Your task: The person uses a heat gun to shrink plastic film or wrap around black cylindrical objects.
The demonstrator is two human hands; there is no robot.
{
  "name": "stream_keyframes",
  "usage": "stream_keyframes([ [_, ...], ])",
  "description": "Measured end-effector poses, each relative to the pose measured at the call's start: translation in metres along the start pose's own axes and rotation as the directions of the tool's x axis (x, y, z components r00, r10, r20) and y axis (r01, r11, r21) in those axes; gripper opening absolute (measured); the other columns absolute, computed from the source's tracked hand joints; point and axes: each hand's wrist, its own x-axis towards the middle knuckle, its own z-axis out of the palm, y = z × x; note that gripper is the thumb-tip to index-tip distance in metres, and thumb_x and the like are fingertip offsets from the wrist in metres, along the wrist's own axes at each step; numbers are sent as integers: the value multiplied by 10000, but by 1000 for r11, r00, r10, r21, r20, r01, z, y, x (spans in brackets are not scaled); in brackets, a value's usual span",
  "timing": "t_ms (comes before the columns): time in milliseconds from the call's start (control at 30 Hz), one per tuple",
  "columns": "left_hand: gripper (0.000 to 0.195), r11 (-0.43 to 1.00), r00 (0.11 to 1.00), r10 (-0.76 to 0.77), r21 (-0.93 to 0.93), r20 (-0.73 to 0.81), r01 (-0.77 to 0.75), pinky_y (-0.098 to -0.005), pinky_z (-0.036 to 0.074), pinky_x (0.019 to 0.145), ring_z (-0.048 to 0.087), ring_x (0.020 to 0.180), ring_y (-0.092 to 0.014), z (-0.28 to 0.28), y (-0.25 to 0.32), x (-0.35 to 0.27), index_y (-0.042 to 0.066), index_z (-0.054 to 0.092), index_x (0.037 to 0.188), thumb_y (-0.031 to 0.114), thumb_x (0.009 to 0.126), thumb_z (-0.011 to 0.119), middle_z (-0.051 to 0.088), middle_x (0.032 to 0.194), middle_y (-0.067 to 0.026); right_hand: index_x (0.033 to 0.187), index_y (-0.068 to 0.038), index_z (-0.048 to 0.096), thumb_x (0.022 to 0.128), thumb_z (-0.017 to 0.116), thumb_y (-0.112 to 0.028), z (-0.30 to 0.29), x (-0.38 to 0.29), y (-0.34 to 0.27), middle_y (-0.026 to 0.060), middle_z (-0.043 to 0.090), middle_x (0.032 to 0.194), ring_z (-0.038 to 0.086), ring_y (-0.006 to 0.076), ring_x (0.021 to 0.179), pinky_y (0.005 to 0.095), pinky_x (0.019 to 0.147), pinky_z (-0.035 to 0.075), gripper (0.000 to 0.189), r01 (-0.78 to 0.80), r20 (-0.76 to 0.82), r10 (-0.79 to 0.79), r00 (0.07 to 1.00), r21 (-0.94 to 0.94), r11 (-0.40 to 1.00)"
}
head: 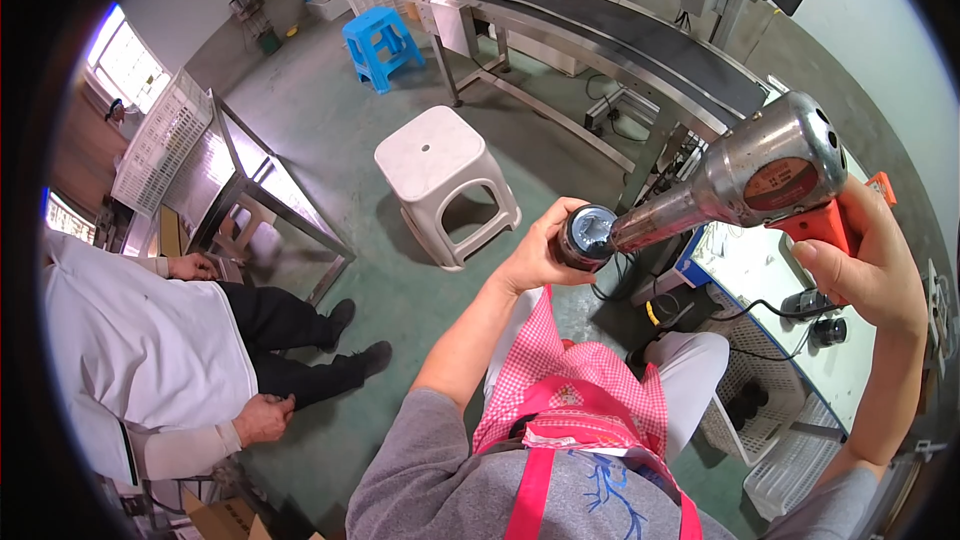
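Observation:
My left hand (pixel 551 244) grips a small dark jar (pixel 589 234) around its side. Shiny, wrinkled film covers the jar's top, which faces up toward me. In my right hand (pixel 870 255) is a metal heat gun (pixel 750 165) with a red handle, its barrel slanting down to the left. The nozzle end lies right beside the jar's rim; whether they touch I cannot tell. A black cord (pixel 765 305) runs near the handle. Below my right hand, dark jars (pixel 829 331) stand on a white worktable (pixel 840 382).
A white plastic stool (pixel 431 146) and a blue stool (pixel 381 41) stand on the green floor. Behind them runs a conveyor (pixel 615 22). At left sits a person in white (pixel 150 345) beside a metal table (pixel 232 157). White crates (pixel 757 397) lie below the worktable.

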Motion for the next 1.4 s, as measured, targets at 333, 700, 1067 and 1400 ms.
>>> stream_keyframes([
  [333, 859, 1000, 1000, 29, 9, -12, -29, -308, 413, 990, 550, 1101, -140, 0, -1, -1, 67, 487, 1271, 53, 505, 875, 584, 1155, -19, 1267, 13, 556, 779, 713, -224, 0, -11, 12, 62, 621, 993, 570, 113, 803, 246, 679, 458, 564, -103, -82, 106, 991, 45, 994],
  [700, 853, 998, 999, 45, 51, 8, -45, -313, 411, 989, 553, 1098, -150, 4, 2, -1, 64, 507, 1257, 77, 489, 877, 585, 1146, -30, 1294, 5, 545, 794, 719, -237, -2, -12, 14, 63, 626, 1004, 569, 110, 801, 241, 676, 454, 583, -140, -107, 147, 983, 64, 988],
  [1067, 901, 1000, 997, -5, 17, 76, 4, -312, 408, 1002, 560, 1107, -145, 9, 5, 0, 78, 494, 1278, 73, 465, 883, 599, 1157, -18, 1264, 4, 562, 802, 733, -322, -3, -8, 11, 61, 619, 936, 561, 94, 706, 227, 591, 443, 591, -95, -79, 100, 992, 62, 994],
  [1400, 906, 997, 986, -37, -58, 161, 47, -312, 395, 1020, 529, 1155, -136, 12, 7, 1, 93, 500, 1259, 36, 442, 888, 567, 1220, -6, 1216, 19, 574, 809, 732, -326, -8, -5, 12, 63, 618, 889, 565, 82, 640, 213, 534, 437, 556, -44, -63, 45, 997, 21, 999],
])
